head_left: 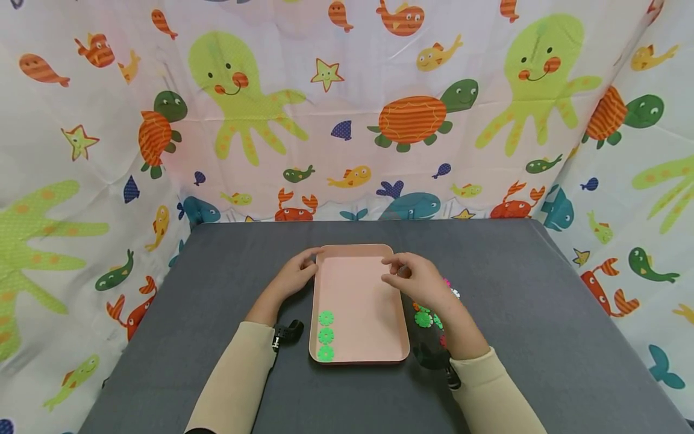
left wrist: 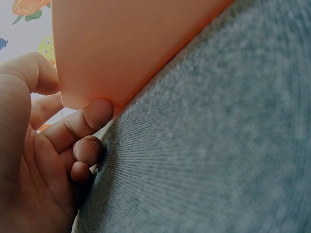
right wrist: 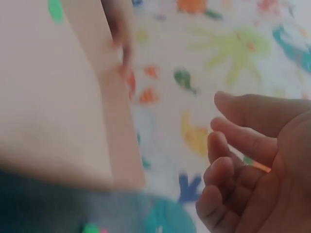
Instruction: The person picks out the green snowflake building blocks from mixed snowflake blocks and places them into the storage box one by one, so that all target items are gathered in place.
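A pink rectangular tray (head_left: 360,301) lies on the grey table. Three green notched discs (head_left: 326,335) form a column in its lower left corner. My left hand (head_left: 295,274) holds the tray by its far left corner; in the left wrist view, curled fingertips (left wrist: 99,114) press against the tray's outer wall (left wrist: 121,53). Over the tray's far right side hovers my right hand (head_left: 417,277), its fingers loosely bent. Nothing shows between thumb and fingers of the right hand (right wrist: 257,160) in the right wrist view. More notched discs (head_left: 423,319) lie right of the tray, partly hidden by the right forearm.
A dark grey cloth (head_left: 233,265) covers the table. Behind and beside it hangs a white curtain (head_left: 303,138) printed with sea animals. Black wrist cameras (head_left: 290,333) sit on both wrists, and a cable runs along the left sleeve.
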`<move>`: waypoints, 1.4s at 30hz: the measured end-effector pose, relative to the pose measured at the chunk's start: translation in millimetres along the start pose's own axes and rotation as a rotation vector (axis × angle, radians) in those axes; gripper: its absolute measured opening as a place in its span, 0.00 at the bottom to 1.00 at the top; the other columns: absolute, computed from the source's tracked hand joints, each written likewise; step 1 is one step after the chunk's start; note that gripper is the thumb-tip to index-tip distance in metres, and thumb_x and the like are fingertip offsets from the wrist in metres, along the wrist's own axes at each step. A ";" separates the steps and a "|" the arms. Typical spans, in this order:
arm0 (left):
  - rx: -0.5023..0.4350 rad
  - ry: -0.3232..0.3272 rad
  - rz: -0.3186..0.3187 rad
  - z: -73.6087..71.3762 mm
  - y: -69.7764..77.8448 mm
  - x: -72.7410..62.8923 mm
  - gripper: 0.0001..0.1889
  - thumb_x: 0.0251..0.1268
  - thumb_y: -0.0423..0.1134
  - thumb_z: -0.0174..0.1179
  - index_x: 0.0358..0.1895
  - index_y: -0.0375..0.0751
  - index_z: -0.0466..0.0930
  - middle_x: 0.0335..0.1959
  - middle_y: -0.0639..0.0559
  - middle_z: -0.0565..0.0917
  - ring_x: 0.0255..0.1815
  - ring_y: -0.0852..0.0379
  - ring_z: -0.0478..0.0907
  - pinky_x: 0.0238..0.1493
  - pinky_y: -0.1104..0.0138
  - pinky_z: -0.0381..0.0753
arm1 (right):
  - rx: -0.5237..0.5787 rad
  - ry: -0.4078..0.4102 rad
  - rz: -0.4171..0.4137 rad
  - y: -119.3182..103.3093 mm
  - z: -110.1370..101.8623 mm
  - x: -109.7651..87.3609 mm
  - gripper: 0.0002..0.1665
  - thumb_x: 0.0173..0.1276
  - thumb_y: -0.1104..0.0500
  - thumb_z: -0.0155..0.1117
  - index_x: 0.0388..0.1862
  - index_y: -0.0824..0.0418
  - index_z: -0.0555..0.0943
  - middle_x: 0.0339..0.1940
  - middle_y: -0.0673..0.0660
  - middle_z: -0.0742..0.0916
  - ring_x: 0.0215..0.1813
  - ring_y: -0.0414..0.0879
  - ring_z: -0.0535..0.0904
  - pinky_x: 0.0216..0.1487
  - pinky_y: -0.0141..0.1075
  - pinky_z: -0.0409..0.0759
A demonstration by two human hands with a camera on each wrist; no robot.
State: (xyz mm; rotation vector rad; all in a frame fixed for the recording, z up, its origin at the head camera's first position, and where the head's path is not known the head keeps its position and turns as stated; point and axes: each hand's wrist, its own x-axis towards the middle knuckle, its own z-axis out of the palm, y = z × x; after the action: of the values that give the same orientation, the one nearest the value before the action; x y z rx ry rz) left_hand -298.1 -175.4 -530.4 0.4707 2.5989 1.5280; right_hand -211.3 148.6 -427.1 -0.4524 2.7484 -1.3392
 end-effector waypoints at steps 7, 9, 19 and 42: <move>-0.003 -0.006 0.009 0.2 0.8 -0.8 0.26 0.74 0.35 0.52 0.74 0.46 0.73 0.24 0.51 0.75 0.23 0.55 0.68 0.30 0.62 0.68 | -0.011 -0.010 0.104 43.5 -29.6 3.8 0.22 0.72 0.56 0.69 0.60 0.65 0.83 0.33 0.56 0.77 0.33 0.50 0.72 0.29 0.39 0.70; 0.001 -0.004 0.005 0.1 1.4 -1.3 0.26 0.74 0.36 0.52 0.74 0.47 0.73 0.24 0.51 0.75 0.23 0.55 0.68 0.30 0.62 0.68 | -0.038 -0.050 0.119 54.9 -31.9 4.5 0.21 0.71 0.57 0.70 0.59 0.67 0.84 0.31 0.56 0.77 0.33 0.50 0.71 0.30 0.39 0.69; -0.002 0.004 -0.004 0.3 1.9 -2.3 0.26 0.73 0.35 0.53 0.73 0.47 0.73 0.25 0.51 0.75 0.25 0.55 0.70 0.30 0.63 0.67 | -0.253 -0.194 0.196 85.2 -17.4 11.1 0.24 0.58 0.55 0.81 0.48 0.65 0.84 0.29 0.54 0.80 0.33 0.48 0.74 0.35 0.42 0.74; 0.004 0.007 0.003 0.3 0.5 -2.2 0.26 0.74 0.36 0.52 0.74 0.47 0.73 0.23 0.51 0.74 0.23 0.54 0.68 0.32 0.62 0.67 | -0.243 -0.061 0.026 16.4 -27.9 4.5 0.23 0.66 0.55 0.75 0.58 0.60 0.85 0.41 0.54 0.86 0.39 0.47 0.81 0.37 0.42 0.80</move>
State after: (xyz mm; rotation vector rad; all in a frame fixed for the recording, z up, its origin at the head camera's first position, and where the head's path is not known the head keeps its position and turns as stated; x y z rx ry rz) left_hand -295.8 -175.6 -530.3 0.4700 2.6085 1.5285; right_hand -224.3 178.1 -422.2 -0.4600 2.8659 -0.9722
